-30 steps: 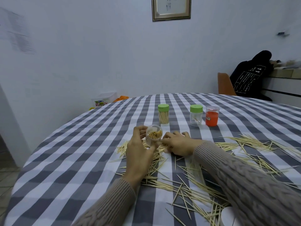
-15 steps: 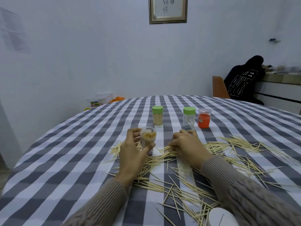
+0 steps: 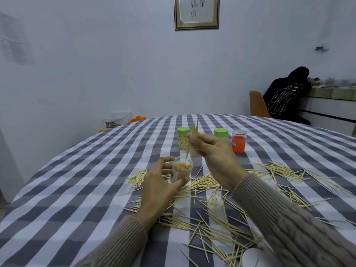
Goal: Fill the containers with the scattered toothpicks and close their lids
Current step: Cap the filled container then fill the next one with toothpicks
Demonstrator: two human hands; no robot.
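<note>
Wooden toothpicks (image 3: 212, 191), clear plastic container (image 3: 182, 171), checked cloth tablecloth (image 3: 86, 180).

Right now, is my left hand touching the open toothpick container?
Touching. The head view shows the left hand gripping the open container, thumb and fingers curled round its clear wall.

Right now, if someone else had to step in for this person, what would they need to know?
Left hand grips the open clear container, nearly full, on the table.
Right hand pinches a toothpick bundle just above its mouth.
Done: one green-lidded container stands full and closed. A second green-lidded one is mostly hidden behind the hand; contents unclear.
Left: drop this bundle in, gather the scattered toothpicks, fill the orange container, close lids.
</note>
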